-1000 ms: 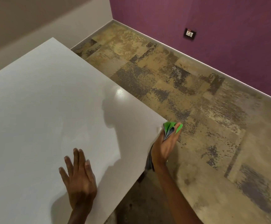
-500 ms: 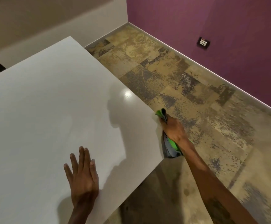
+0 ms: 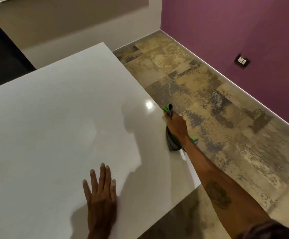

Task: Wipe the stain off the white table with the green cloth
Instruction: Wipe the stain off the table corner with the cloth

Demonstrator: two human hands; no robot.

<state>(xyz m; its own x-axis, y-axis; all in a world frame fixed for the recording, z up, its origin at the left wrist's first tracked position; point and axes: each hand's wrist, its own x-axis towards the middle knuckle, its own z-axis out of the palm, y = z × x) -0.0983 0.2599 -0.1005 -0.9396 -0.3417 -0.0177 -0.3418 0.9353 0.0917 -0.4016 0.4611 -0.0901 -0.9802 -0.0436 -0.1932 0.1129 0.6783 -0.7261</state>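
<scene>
The right hand (image 3: 176, 125) is closing in a fist around the crumpled green cloth with a grey reverse side (image 3: 172, 143), pressing it onto the glossy white rectangular tabletop (image 3: 57, 121) at its right edge, roughly midway along that edge. A green tip of the cloth is projecting beyond the knuckles toward the far end of the table, while a larger grey fold and a strip of green are trailing from the heel of the hand, partly under the wrist and just overhanging the edge. The left hand (image 3: 101, 195) is lying flat, palm down, fingers extended and slightly spread, gripping nothing, near the tabletop's near edge and well apart from the cloth. The tabletop is smooth and reflective, showing a bright spot of glare just beside the cloth and soft shadows of the arms; no stain is distinguishable on its surface from this view. The bare right forearm is carrying a dark tattoo. Beyond the right edge, the mottled tan-and-grey tiled floor (image 3: 209, 104) is running to a matte purple wall (image 3: 243, 23) bearing a small dark-framed electrical socket plate (image 3: 242, 60); a beige wall (image 3: 71, 23) is standing behind the tabletop's far corner.
</scene>
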